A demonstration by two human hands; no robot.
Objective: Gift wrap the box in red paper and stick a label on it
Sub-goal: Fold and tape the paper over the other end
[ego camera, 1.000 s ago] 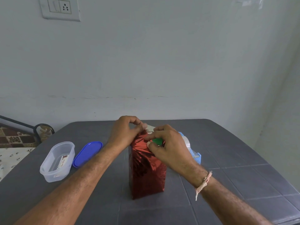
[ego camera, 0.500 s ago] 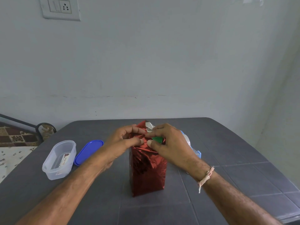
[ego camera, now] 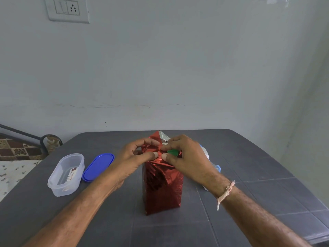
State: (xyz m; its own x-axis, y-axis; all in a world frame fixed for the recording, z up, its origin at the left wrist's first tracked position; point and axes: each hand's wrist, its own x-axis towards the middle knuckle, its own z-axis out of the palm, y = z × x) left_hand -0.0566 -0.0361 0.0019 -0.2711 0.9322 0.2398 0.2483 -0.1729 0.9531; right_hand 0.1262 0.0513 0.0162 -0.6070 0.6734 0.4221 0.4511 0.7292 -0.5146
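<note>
Here the left hand (ego camera: 135,157) and the right hand (ego camera: 188,157) meet at the top of the wrapped box (ego camera: 162,189). Each curls its thumb and forefinger in and pinches the gathered red paper (ego camera: 154,139) there. The two thumb tips lie almost touching on the near face of the crumpled top. The left forefinger arches over the paper from the left, and the right forefinger arches over from the right. A small green piece (ego camera: 172,152) shows under the right hand's fingers, against the paper; what it is cannot be told. Above the fingers a flap of the paper stands up, red on its left side and silver on the side turned right.

The box stands upright on end near the middle of the grey table (ego camera: 249,202), covered in shiny, creased foil down to its base. A pale thread band (ego camera: 226,193) circles the right wrist. Behind the right hand a pale blue object (ego camera: 218,168) peeks out, mostly hidden. To the left of the box, well apart from it, a blue lid (ego camera: 98,166) lies flat. Just beside the lid sits a clear plastic tub (ego camera: 65,173) with a printed slip inside. A switch plate (ego camera: 66,8) is mounted on the white wall behind the table.
</note>
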